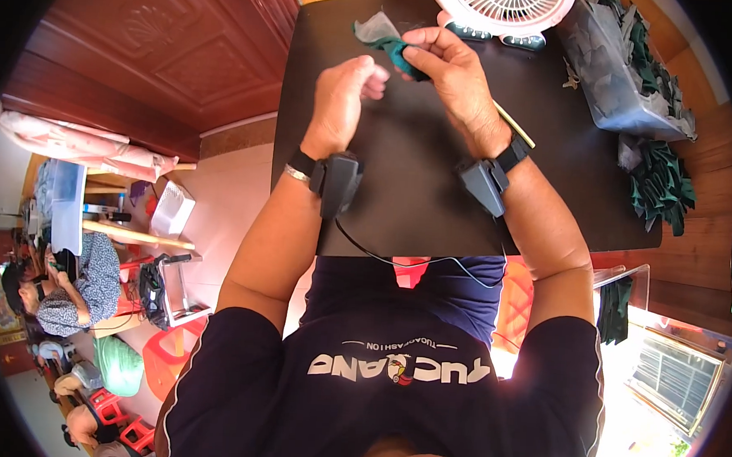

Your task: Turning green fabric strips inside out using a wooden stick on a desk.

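My right hand (460,84) pinches a small dark green fabric piece (390,44) with a pale grey, sheer part at its far left end. A thin tan stick (515,125) shows beside that wrist; its other end is hidden by the hand. Just left of the fabric, my left hand (346,95) is raised with its fingers curled in. Its fingertips are blurred, and whatever they may hold cannot be made out. Both hands are above the dark brown tabletop (418,173). Each wrist wears a black strap with a dark box.
A white and pink fan (510,8) stands at the table's far edge. To the right, a clear plastic bin (616,109) holds green and grey pieces, with a bundle of green strips (664,186) below it. A thin cable (381,257) crosses the near edge. Other people sit at far left.
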Action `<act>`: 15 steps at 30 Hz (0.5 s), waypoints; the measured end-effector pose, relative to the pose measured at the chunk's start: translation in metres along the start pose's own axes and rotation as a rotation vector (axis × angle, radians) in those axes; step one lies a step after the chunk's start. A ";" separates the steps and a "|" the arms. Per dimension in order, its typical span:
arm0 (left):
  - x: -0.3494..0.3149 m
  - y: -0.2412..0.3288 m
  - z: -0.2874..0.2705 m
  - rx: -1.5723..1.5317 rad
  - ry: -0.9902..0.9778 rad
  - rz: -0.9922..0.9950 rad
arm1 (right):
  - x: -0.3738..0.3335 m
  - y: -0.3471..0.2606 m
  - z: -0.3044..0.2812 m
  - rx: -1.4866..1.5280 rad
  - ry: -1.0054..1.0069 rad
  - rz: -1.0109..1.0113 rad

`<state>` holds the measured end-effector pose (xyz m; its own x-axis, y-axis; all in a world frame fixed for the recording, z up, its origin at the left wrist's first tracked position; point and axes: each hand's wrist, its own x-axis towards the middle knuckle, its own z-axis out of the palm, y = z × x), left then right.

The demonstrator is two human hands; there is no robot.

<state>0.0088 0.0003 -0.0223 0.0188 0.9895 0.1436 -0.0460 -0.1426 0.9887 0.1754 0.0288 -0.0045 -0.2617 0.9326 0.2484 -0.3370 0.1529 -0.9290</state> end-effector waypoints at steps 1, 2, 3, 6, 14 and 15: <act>-0.002 0.002 0.006 -0.048 -0.013 -0.030 | -0.002 -0.002 0.003 0.013 -0.006 0.044; -0.003 0.005 0.011 -0.179 -0.011 -0.070 | -0.004 0.004 0.005 -0.025 -0.002 0.032; -0.001 0.003 0.009 -0.181 -0.007 -0.062 | -0.006 0.012 0.007 -0.064 0.002 0.020; 0.001 -0.003 -0.005 -0.216 0.025 0.038 | -0.013 0.016 0.018 -0.327 -0.016 0.104; -0.003 0.008 0.007 -0.115 0.086 0.125 | -0.016 -0.004 0.022 -0.672 0.117 -0.286; -0.003 0.007 0.008 -0.107 0.076 0.158 | -0.016 -0.005 0.023 -0.671 0.121 -0.284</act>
<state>0.0161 -0.0041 -0.0159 -0.0722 0.9546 0.2889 -0.1485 -0.2967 0.9433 0.1610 0.0053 0.0024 -0.1316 0.8511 0.5083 0.2588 0.5245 -0.8111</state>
